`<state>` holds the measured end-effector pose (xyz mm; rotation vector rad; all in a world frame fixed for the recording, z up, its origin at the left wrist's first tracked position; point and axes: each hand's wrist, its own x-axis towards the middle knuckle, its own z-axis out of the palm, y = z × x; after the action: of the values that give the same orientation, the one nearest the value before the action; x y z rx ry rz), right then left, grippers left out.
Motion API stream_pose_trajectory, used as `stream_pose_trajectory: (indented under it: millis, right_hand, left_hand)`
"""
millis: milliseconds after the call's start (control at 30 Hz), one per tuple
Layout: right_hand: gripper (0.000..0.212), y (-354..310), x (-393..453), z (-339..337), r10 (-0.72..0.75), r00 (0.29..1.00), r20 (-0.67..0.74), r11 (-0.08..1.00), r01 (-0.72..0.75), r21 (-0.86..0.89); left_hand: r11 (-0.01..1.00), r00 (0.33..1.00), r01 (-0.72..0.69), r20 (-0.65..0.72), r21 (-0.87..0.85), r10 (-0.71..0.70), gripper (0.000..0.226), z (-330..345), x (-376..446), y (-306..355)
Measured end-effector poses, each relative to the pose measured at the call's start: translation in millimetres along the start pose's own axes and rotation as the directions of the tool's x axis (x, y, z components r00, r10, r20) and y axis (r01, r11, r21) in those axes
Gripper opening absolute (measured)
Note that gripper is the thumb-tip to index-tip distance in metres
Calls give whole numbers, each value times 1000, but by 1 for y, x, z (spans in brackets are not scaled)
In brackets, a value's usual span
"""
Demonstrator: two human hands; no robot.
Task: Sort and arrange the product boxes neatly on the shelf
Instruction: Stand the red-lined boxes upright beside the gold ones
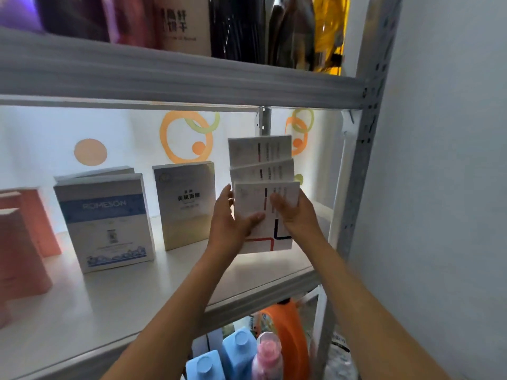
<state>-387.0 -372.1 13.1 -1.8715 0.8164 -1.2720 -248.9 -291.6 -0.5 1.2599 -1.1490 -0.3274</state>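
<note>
White product boxes (264,193), three of them fanned one behind the next, stand tall at the right end of the middle shelf (153,281), and both hands hold the front one. The left hand (233,215) wraps its left edge with the thumb on the front, and the right hand (293,209) curls round the right edge. Farther left stand the silver mask box (186,207) and the blue-and-white Romeson box (107,223), so the stack probably needs squaring up where it is.

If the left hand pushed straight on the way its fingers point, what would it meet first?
Probably nothing new: the left hand already grips the front white box, with two matching boxes directly behind; depth beyond is unclear.
</note>
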Motion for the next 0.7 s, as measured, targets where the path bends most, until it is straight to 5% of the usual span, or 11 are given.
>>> stream_pose_trajectory:
  millis: [200, 533, 700]
  right_hand:
    - [10, 16, -32, 4, 94, 975, 201, 987, -118, 111]
    - [5, 19, -19, 12, 168, 979, 114, 968, -186, 168]
    - [23, 32, -11, 19, 166, 985, 47, 976, -171, 133]
  left_hand:
    - [998, 989, 55, 138, 31, -58, 64, 3, -11, -34]
    - [988, 981, 154, 121, 8, -154, 45, 18, -1, -43]
    - [986, 975, 162, 148, 26, -164, 36, 19, 5, -50]
